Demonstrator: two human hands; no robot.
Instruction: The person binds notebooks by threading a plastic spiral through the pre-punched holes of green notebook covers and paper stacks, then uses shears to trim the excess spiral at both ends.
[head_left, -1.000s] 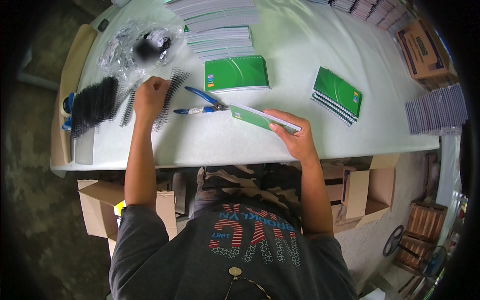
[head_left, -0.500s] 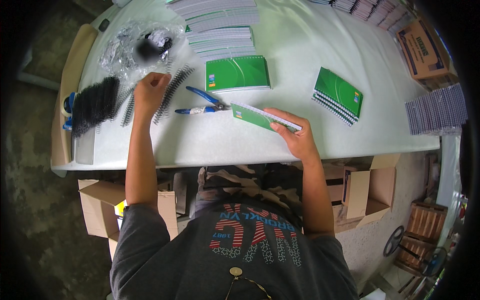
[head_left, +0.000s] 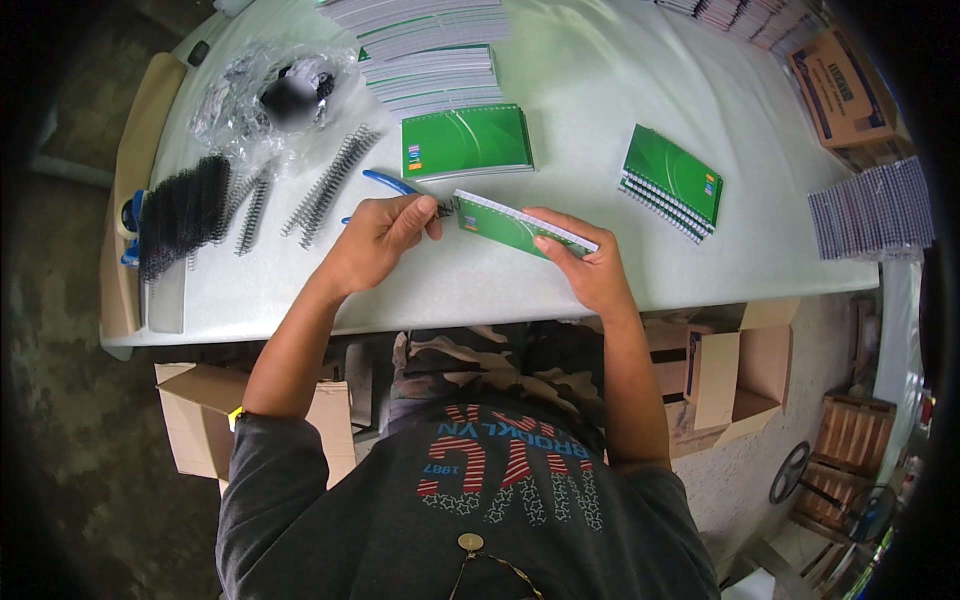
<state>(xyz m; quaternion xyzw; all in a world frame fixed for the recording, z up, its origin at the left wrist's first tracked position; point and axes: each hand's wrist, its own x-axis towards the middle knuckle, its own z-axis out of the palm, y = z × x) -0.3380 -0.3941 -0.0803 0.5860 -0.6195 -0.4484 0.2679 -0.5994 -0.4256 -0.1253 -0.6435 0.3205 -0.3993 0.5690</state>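
Observation:
My right hand (head_left: 585,260) grips a small green notebook (head_left: 505,228) by its right end, thumb on the cover and fingers behind, with the white page edge tilted up. My left hand (head_left: 385,240) is closed on a black spiral binding coil (head_left: 447,208), whose free end shows beside the notebook's left corner. Whether the coil touches the holes I cannot tell. Behind my left hand lie blue-handled pliers (head_left: 388,182), mostly hidden by it. Loose black coils (head_left: 333,185) lie to the left. Beyond my hands sits a stack of green-covered notebooks (head_left: 467,140).
Bound green notebooks (head_left: 672,180) are stacked to the right. A dense row of black coils (head_left: 183,220) and a clear plastic bag (head_left: 235,105) occupy the left. More page stacks (head_left: 430,80) stand at the back. A cardboard box (head_left: 840,90) and notebook piles (head_left: 870,215) line the right edge.
My left hand has come from the loose coils rightward and nearer to the notebook, bringing a coil to its left end. It now covers most of the pliers. My right hand has barely moved.

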